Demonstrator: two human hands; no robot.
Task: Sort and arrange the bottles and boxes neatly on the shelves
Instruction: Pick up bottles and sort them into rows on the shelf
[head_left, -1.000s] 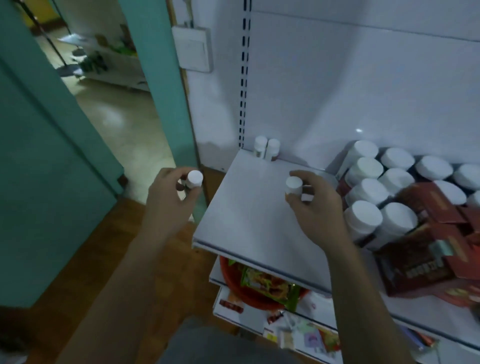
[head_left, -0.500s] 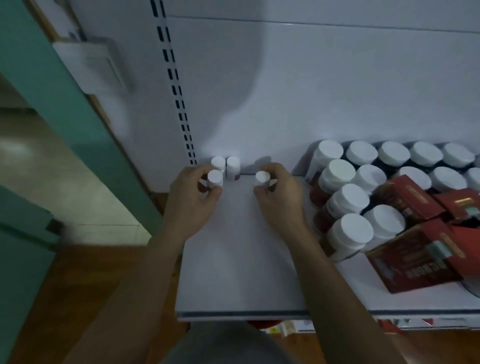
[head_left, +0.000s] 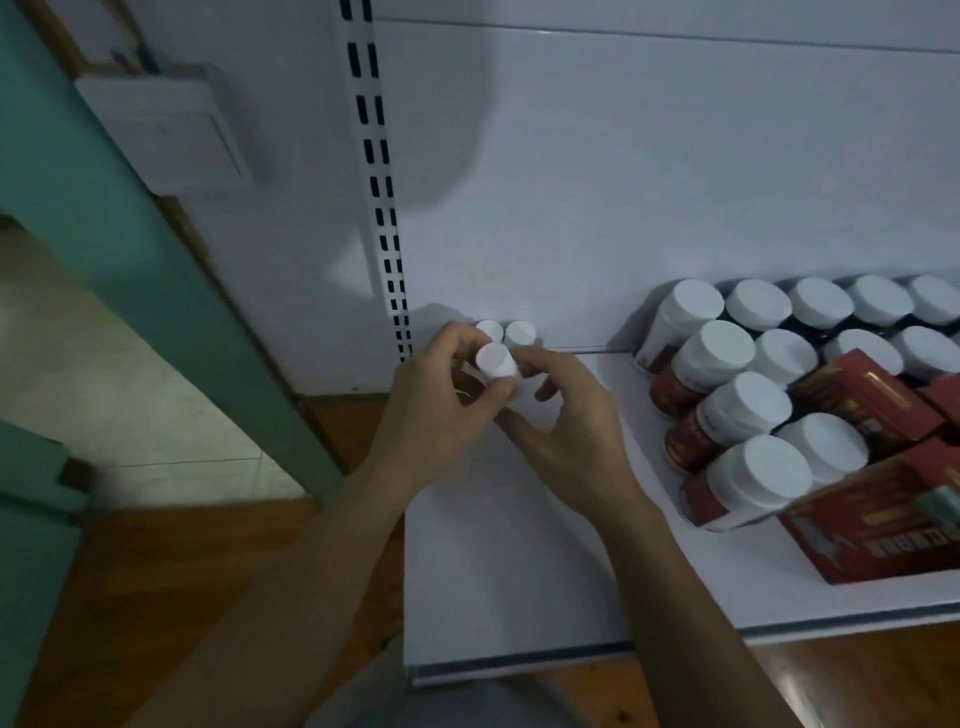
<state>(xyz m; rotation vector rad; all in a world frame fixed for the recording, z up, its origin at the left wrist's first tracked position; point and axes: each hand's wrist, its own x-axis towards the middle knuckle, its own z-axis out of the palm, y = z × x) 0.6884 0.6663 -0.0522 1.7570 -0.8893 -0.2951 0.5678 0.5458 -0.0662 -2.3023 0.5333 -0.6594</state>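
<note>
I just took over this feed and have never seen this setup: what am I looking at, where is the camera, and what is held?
No robot here: a person works bare-handed, and the one picture comes from a camera on their head, looking down. The left hand grips a small white-capped bottle at the back left of a white shelf, in front of two more small bottles. The right hand curls close by; whether it holds anything is hidden. Larger bottles and red boxes crowd the right.

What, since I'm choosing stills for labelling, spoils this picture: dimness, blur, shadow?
Head view: dim; a shadow lies on the back panel; print on the red boxes is too blurred to read; the slotted upright leans, likely wide-angle distortion; the left hand and its small bottle are fairly sharp.
</note>
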